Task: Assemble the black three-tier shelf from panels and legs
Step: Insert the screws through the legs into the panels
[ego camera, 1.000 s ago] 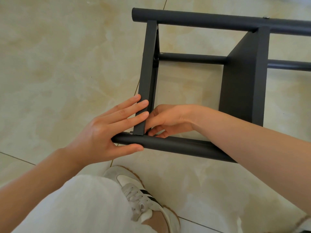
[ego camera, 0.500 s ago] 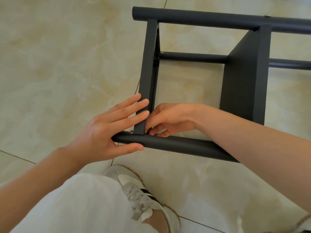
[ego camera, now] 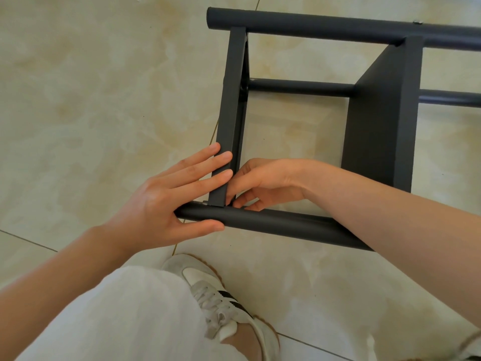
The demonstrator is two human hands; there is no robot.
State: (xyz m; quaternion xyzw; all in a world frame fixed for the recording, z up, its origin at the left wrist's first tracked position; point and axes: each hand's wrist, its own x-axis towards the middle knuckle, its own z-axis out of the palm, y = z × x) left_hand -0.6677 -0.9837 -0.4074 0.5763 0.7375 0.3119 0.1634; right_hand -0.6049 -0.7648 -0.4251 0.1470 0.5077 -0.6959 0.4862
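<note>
Black three-tier shelf point(ego camera: 385, 121), partly built, lies on its side on a pale marbled tile floor point(ego camera: 91, 87), in front of a person's knees. Its end panel point(ego camera: 231, 108) stands edge-on, running from the far leg point(ego camera: 325, 28) to the near leg point(ego camera: 286, 225); both round legs jut a little past the panel's outer face.

The left hand point(ego camera: 166, 201) is spread open outside the end panel. Its straight fingers point(ego camera: 208, 165) press flat against the panel's lower edge, and its thumb lies along the near leg's near side, with the leg's end against the palm. The right hand point(ego camera: 263, 183) reaches in from the other side of the end panel, fingers curled and fingertips bunched in the corner where panel meets near leg. Whether they pinch anything there cannot be told.

Beyond the right hand, between the end panel and the second panel point(ego camera: 377, 142), an open bay shows bare tile, crossed by a lower leg point(ego camera: 299, 87) nearer the far side. Past the second panel the shelf runs out of view. Outside the end panel lies a wide stretch of floor, cut by a grout line point(ego camera: 213, 136) that passes beneath the panel.

Nearer the person than the end panel are a white trouser leg point(ego camera: 117, 316) and a white laced shoe point(ego camera: 208, 282) with dark stripes, just beside the near leg.
</note>
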